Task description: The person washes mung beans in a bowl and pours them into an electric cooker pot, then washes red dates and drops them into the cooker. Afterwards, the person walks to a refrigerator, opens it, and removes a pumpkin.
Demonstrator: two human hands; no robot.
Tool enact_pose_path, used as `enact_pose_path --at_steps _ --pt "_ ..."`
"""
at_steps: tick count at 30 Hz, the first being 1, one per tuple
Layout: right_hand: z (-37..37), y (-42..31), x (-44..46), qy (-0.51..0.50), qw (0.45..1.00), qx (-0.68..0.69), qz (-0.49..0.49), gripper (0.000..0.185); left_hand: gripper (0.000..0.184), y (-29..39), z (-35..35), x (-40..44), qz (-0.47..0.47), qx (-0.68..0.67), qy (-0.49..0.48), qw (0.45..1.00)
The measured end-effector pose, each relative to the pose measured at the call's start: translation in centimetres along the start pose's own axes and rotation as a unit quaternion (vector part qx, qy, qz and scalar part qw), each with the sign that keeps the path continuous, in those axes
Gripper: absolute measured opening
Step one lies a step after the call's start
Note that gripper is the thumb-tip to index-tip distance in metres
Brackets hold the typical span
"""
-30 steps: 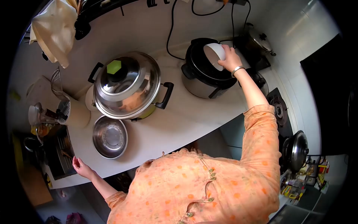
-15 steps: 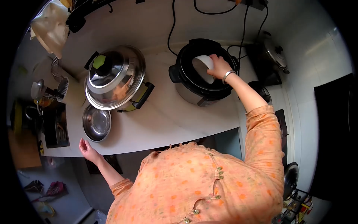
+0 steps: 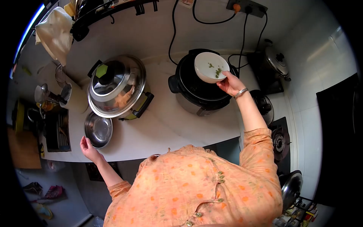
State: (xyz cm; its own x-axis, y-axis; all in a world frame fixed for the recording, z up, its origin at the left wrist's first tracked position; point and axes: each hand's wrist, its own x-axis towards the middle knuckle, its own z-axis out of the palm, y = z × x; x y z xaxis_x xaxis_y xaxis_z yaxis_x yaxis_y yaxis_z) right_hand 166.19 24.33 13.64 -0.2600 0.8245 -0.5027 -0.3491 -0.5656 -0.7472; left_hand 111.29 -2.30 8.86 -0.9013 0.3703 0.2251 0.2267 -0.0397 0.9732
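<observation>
Head view: the right hand [image 3: 230, 84] has a white bowl [image 3: 205, 61] pinched by its rim, green bits [image 3: 218, 72] clinging inside, right over the black-rimmed cooker [image 3: 192, 103]! And the left hand [image 3: 90, 150], fingers loosely parted, hangs just beside the steel basin [image 3: 100, 130].

Left on the counter [image 3: 166, 132], it's the pot [image 3: 123, 85], with the basin [image 3: 99, 130] on its near side; over to the right stands the cooker [image 3: 191, 104], the bowl [image 3: 205, 72] above it in the right hand [image 3: 232, 84], the burner [image 3: 278, 143] farther right.

No readable text or labels; detail probably too small.
</observation>
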Motion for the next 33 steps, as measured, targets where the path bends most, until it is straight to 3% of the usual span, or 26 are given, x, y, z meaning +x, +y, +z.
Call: enact_pose_path --at_steps 3,5,7,9,10,11,13,15,16,20,23,24,25,27,31,33 --pt "0.2 0.2 -1.1 -0.017 0.999 -0.027 -0.031 0.033 0.019 0.0 0.5 0.4 0.000 -0.010 -0.012 1.000" --pt "1.0 0.0 -2.1 0.023 0.982 -0.141 -0.123 0.039 0.019 -0.7 0.6 0.9 -0.002 -0.020 -0.020 1.000" --pt "1.0 -0.3 -2.2 0.029 0.976 -0.173 -0.127 0.049 0.018 -1.4 0.7 1.2 -0.003 -0.010 -0.027 1.000" --pt "1.6 -0.4 -2.6 0.078 0.924 -0.308 -0.215 0.052 0.018 -1.7 0.9 1.2 -0.006 -0.007 -0.029 1.000" --pt "1.4 -0.5 -2.3 0.079 0.923 -0.308 -0.214 0.052 0.018 -1.8 1.0 1.2 -0.008 -0.004 -0.030 0.999" --pt "1.4 -0.7 -1.9 0.086 0.841 -0.431 -0.315 0.054 0.018 -1.9 1.1 1.2 -0.010 -0.004 -0.031 0.999" --pt "1.6 -1.0 -1.8 0.089 0.733 -0.541 -0.403 0.057 0.018 -2.2 1.2 1.2 -0.007 0.012 -0.037 0.999" --pt "3.7 -1.9 -3.5 0.076 0.556 -0.659 -0.501 0.063 0.018 -1.8 1.4 0.8 -0.015 0.007 -0.037 0.999" --pt "4.4 -2.0 -4.0 0.089 0.557 -0.688 -0.456 0.067 0.018 -1.6 1.6 0.7 -0.021 0.001 -0.038 0.999" --pt "5.0 -2.9 -4.4 0.117 0.509 -0.717 -0.461 0.061 0.018 -1.6 1.4 0.4 -0.016 -0.011 -0.032 0.999" --pt "4.8 -3.5 -3.5 0.185 0.548 -0.605 -0.547 0.061 0.018 -2.0 0.9 0.5 -0.026 -0.016 -0.025 0.999" --pt "4.9 -3.3 -3.9 0.157 0.781 -0.442 -0.413 0.059 0.018 -2.2 0.6 0.5 -0.024 -0.012 -0.022 0.999" --pt "4.4 -3.2 -3.5 0.126 0.859 -0.311 -0.386 0.054 0.018 -2.3 0.3 0.5 -0.021 -0.008 -0.020 1.000" --pt "3.4 -3.2 -3.8 0.100 0.939 -0.180 -0.275 0.046 0.018 -2.5 -0.1 0.5 -0.033 0.003 -0.023 0.999" --pt "3.4 -1.4 -4.7 0.084 0.963 -0.059 -0.248 0.036 0.018 -1.8 0.1 -0.5 -0.070 0.009 -0.039 0.997" --pt "3.7 -0.1 -5.1 0.083 0.971 -0.014 -0.225 0.033 0.018 -2.7 -0.3 -0.5 -0.080 0.023 -0.094 0.992"
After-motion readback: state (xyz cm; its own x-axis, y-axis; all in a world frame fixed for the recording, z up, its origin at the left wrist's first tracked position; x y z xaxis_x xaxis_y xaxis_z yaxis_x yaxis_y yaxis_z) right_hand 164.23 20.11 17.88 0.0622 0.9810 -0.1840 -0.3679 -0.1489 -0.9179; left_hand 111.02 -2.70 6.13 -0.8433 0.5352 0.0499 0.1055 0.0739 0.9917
